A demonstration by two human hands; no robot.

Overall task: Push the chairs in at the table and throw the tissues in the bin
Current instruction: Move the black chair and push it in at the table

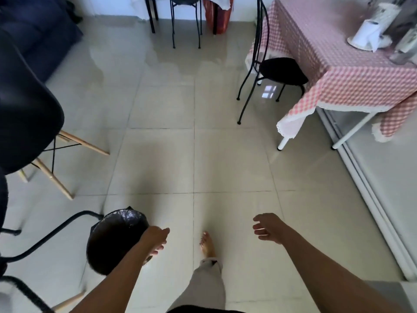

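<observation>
A round bin (115,242) lined with a dark bag stands on the floor at the lower left. My left hand (155,241) hovers over its right rim, fingers loosely apart, nothing visible in it. My right hand (268,227) hangs open over bare tiles at the lower right, empty. A black metal chair (279,71) stands partly tucked under the table with the pink checked cloth (334,71) at the upper right. On that table stands a white tissue roll (365,33). No loose tissue shows.
A black shell chair with wooden legs (31,123) fills the left side. A black stool (185,19) stands at the far wall under another table. A sliding door track (370,199) runs along the right. My bare foot (208,245) is between my hands.
</observation>
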